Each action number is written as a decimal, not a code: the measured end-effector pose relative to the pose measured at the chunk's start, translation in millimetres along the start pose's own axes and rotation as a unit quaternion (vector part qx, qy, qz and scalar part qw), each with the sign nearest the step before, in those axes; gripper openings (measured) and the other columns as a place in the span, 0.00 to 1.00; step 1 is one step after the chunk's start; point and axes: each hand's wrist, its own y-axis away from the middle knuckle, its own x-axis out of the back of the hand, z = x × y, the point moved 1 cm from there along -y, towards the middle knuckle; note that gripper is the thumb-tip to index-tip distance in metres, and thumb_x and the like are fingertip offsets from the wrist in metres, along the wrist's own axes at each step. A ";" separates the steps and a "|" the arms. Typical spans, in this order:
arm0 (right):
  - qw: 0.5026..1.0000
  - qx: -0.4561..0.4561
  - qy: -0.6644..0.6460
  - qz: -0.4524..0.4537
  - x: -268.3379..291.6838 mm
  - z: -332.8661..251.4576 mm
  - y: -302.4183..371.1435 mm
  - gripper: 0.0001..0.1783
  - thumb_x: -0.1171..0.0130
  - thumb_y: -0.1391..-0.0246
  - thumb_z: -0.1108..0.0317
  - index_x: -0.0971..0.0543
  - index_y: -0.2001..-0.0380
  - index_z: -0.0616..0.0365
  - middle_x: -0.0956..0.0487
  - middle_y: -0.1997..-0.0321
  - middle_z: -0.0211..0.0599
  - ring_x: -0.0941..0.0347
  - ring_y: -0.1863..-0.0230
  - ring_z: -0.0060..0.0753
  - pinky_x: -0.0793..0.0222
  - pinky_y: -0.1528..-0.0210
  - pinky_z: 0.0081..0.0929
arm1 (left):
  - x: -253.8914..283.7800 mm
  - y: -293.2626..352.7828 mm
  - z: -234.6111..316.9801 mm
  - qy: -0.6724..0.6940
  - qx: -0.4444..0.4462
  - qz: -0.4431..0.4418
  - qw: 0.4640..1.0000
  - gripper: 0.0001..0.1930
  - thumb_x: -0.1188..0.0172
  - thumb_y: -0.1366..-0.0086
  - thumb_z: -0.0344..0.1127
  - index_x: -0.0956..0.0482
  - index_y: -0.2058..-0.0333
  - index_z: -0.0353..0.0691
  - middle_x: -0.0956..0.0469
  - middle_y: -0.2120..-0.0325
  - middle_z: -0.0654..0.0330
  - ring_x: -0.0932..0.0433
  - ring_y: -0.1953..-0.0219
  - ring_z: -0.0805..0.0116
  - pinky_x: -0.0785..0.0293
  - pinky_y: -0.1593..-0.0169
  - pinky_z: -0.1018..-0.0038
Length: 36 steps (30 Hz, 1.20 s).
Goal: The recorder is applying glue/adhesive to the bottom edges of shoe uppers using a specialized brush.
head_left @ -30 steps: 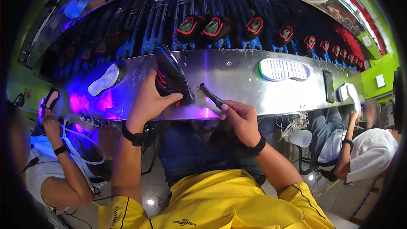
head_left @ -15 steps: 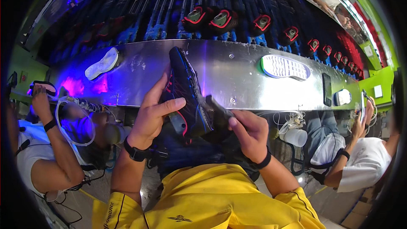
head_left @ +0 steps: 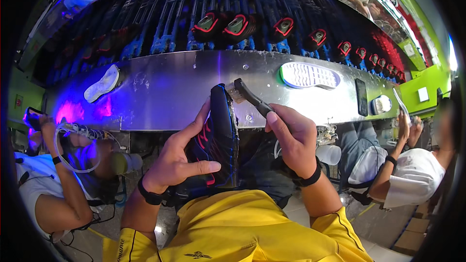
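Note:
My left hand point(head_left: 182, 157) is closed round a black shoe upper point(head_left: 221, 140) with red laces and thin blue lines, held on its side, toe pointing away from me. In my right hand point(head_left: 293, 138) is the handle of a dark brush point(head_left: 252, 98). Its pale bristles meet the edge of the upper near the toe. On the metal bench beyond, a white sole point(head_left: 103, 83) lies to the left. Another white sole with a green end point(head_left: 310, 75) lies tread up to the right.
A conveyor point(head_left: 165, 19) beyond the metal bench point(head_left: 179, 82) carries several black shoe uppers with red collars point(head_left: 284, 27). Toward the bench's right end lie a dark phone-like slab point(head_left: 361, 97) and a small white block point(head_left: 381, 104). Co-workers point(head_left: 407, 174) sit at both sides.
The brush has gone from the near end of the upper up to its toe. My left hand and the upper are lower and turned more upright. The conveyor shoes appear further left.

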 end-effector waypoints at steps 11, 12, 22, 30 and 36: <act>0.999 0.035 0.026 0.024 7.5 0.2 4.9 0.12 0.33 0.33 0.69 0.14 0.54 0.68 0.20 0.74 0.42 0.25 0.74 0.31 0.32 0.68 0.28 | -2.3 -1.8 1.3 -0.012 0.002 0.009 1.000 0.59 0.19 0.45 0.34 0.48 0.21 0.30 0.46 0.19 0.47 0.51 0.17 0.59 0.61 0.18 0.62; 0.999 0.034 0.025 0.024 7.5 -0.2 4.1 0.12 0.33 0.33 0.69 0.14 0.54 0.68 0.20 0.74 0.42 0.25 0.74 0.31 0.32 0.68 0.28 | -2.5 -2.0 1.3 -0.012 0.004 0.008 1.000 0.59 0.19 0.45 0.34 0.48 0.21 0.30 0.46 0.19 0.47 0.51 0.17 0.59 0.61 0.18 0.62; 0.997 0.024 0.067 -0.008 11.6 -9.0 4.3 0.12 0.32 0.35 0.69 0.13 0.55 0.67 0.19 0.73 0.43 0.24 0.74 0.35 0.32 0.67 0.28 | -1.3 -2.9 2.0 -0.021 0.004 0.018 1.000 0.60 0.19 0.45 0.34 0.49 0.20 0.29 0.44 0.20 0.47 0.50 0.17 0.59 0.60 0.18 0.63; 0.997 0.051 0.057 -0.017 12.9 -3.5 15.9 0.12 0.32 0.37 0.70 0.13 0.55 0.67 0.19 0.72 0.45 0.24 0.73 0.36 0.30 0.66 0.30 | 1.3 -6.1 8.1 -0.004 0.011 0.029 1.000 0.58 0.21 0.44 0.32 0.49 0.21 0.28 0.43 0.20 0.49 0.49 0.18 0.62 0.58 0.19 0.65; 0.991 0.081 0.094 -0.045 17.0 -2.5 25.7 0.13 0.31 0.39 0.72 0.13 0.53 0.66 0.20 0.72 0.43 0.25 0.75 0.35 0.32 0.70 0.28 | 0.2 -11.4 13.1 0.071 0.005 0.057 0.996 0.57 0.22 0.42 0.31 0.49 0.21 0.28 0.42 0.21 0.50 0.47 0.19 0.64 0.56 0.19 0.66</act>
